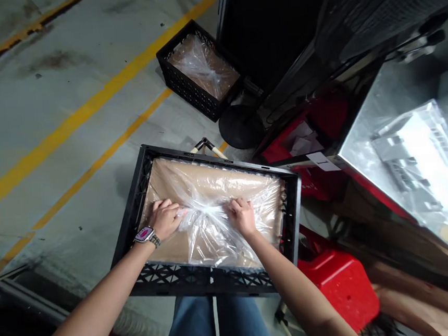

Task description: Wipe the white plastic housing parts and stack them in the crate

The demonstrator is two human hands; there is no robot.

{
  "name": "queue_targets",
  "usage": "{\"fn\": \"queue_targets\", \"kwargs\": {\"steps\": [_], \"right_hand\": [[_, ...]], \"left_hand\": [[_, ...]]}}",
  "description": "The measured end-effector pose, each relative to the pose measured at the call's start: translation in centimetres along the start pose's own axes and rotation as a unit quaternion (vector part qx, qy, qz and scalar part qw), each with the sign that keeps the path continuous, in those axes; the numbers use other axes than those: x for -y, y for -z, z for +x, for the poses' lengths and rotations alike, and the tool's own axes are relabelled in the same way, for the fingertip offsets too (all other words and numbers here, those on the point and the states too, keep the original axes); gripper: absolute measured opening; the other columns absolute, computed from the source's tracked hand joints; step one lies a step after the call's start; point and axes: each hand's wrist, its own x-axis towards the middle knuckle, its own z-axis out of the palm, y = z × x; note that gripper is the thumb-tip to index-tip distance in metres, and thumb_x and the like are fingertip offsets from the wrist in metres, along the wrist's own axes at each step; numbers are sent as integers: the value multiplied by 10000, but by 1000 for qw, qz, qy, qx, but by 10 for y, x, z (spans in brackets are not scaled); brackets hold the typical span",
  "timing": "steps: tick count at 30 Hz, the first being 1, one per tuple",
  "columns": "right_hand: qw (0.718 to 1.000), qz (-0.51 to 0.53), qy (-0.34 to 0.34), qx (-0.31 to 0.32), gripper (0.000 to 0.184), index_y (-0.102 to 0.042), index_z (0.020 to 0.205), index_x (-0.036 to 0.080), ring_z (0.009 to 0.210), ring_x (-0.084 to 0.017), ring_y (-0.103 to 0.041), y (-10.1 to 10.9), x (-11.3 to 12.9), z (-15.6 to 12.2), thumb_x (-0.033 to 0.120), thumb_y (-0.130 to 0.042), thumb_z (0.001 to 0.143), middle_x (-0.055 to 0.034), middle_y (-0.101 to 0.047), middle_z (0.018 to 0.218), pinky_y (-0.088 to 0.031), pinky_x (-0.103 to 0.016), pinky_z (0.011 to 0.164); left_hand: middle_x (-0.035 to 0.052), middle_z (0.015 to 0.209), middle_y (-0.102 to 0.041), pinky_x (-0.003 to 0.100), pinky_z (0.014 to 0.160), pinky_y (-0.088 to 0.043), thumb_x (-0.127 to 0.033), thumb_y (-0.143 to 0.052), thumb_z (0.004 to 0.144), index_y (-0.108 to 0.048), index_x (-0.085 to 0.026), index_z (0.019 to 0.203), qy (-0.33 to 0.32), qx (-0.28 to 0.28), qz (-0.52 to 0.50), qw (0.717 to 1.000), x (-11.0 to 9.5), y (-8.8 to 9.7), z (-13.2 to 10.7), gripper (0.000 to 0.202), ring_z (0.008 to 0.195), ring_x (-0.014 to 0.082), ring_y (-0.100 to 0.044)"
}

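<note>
In front of me is a black plastic crate [298, 208] lined with a clear plastic bag [204, 240]. Brown cardboard [172, 248] shows through the film. The bag is gathered into a twist or knot at the middle, stretched between my hands. On the left of the knot, my left hand [166, 218], with a watch [144, 234] on its wrist, has its fingers closed on the gathered plastic. My right hand [243, 216] grips the plastic to the right of the knot with curled fingers.
Another black crate [192, 92] with similarly bagged cardboard stands on the floor ahead. A round black base [242, 126] is beside it. At right are a red stool [338, 286] and a metal table [365, 124] bearing shiny plastic-wrapped parts [414, 146]. Yellow lines [96, 98] cross the floor.
</note>
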Motion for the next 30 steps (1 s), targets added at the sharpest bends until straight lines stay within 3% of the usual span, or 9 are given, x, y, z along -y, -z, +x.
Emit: {"fn": "queue_targets", "kwargs": {"steps": [2, 5, 7, 11, 15, 21, 24, 27, 30], "right_hand": [[1000, -7, -7, 4, 242, -649, 799, 206, 859, -207, -520, -4, -1, -5, 303, -558, 1002, -56, -637, 845, -337, -356, 836], [1000, 5, -18, 15, 239, -653, 804, 208, 882, -203, -524, -5, 2, -5, 308, -560, 1000, -60, -653, 865, -346, -362, 876], [999, 24, -28, 20, 229, -652, 794, 204, 883, -198, -534, -2, 3, -2, 308, -581, 986, -52, -655, 854, -367, -367, 891], [993, 86, -70, 26, 238, -637, 813, 174, 770, -166, -580, 14, 5, 4, 360, -627, 961, 4, -621, 762, -463, -353, 815], [979, 172, -106, 37, 376, -657, 836, 181, 644, -149, -588, 37, 27, 10, 467, -500, 1022, -36, -667, 756, -486, -292, 632], [958, 260, -66, 105, 324, -760, 920, 224, 783, -137, -655, 51, 74, 41, 532, -660, 916, -35, -737, 936, -512, -271, 793], [954, 255, -106, 120, 356, -765, 955, 206, 740, -135, -640, 45, 68, 59, 544, -733, 848, -44, -732, 931, -502, -277, 749], [942, 256, -129, 174, 337, -726, 705, 191, 596, -118, -593, 38, 50, 72, 503, -855, 707, 19, -655, 647, -449, -243, 603], [935, 260, -166, 175, 357, -665, 632, 186, 494, -100, -529, 38, 32, 79, 490, -814, 748, 43, -574, 516, -403, -234, 529]], "left_hand": [[51, 767, -681, 469, 823, -379, -366, -525, 978, -651, -221, 676, 25, -7, -18, 999, -12, 7, 2, 358, 810, 257, -548], [125, 1095, -716, 527, 919, -406, -390, -541, 959, -709, -218, 741, 28, -11, -72, 997, -45, 14, 14, 324, 1029, 317, -561], [103, 1185, -715, 501, 983, -439, -401, -538, 962, -741, -240, 804, 6, 15, -132, 991, -69, 7, 28, 304, 1146, 311, -566], [25, 764, -702, 343, 733, -551, -366, -392, 1045, -689, -216, 813, 36, 74, -234, 969, -94, -27, 52, 406, 749, 185, -668], [11, 833, -664, 315, 634, -545, -455, -642, 948, -643, -153, 1028, 82, 78, -276, 955, -89, -54, 56, 312, 675, 152, -627], [69, 1061, -702, 434, 863, -576, -401, -594, 991, -664, -161, 1101, 85, 43, -291, 952, -81, -62, 51, 273, 946, 214, -681], [65, 1027, -715, 459, 907, -553, -379, -617, 978, -704, -167, 1025, 66, 45, -276, 958, -77, -56, 47, 234, 971, 221, -674], [62, 973, -737, 466, 929, -528, -332, -648, 948, -772, -220, 987, 32, 66, -271, 960, -72, -48, 40, 172, 993, 237, -645], [66, 1099, -758, 480, 994, -502, -286, -639, 931, -788, -337, 1093, 19, 82, -279, 957, -67, -40, 36, 226, 1095, 258, -609]]}}
